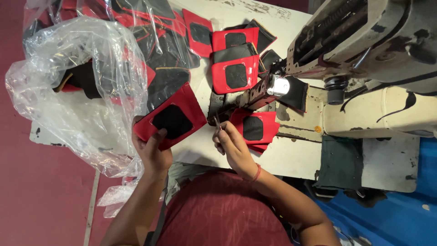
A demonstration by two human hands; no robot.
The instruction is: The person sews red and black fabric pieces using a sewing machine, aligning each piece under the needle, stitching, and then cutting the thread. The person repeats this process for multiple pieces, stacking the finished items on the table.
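Observation:
My left hand (152, 152) grips a red fabric piece with a black square patch (170, 119), lifted just above the white table (291, 159) near the plastic bag. My right hand (233, 146) pinches a small thin tool (217, 122), likely thread snips, its fingers closed around it. Right beside that hand lies another red piece with a black patch (255, 128), under the sewing machine's post. The machine head (364, 41) stands to the right.
A large clear plastic bag (77, 86) holding several red and black pieces sits at the left. More red pieces (234, 68) are stacked behind the machine post. Blue sheeting (409, 214) lies at the lower right.

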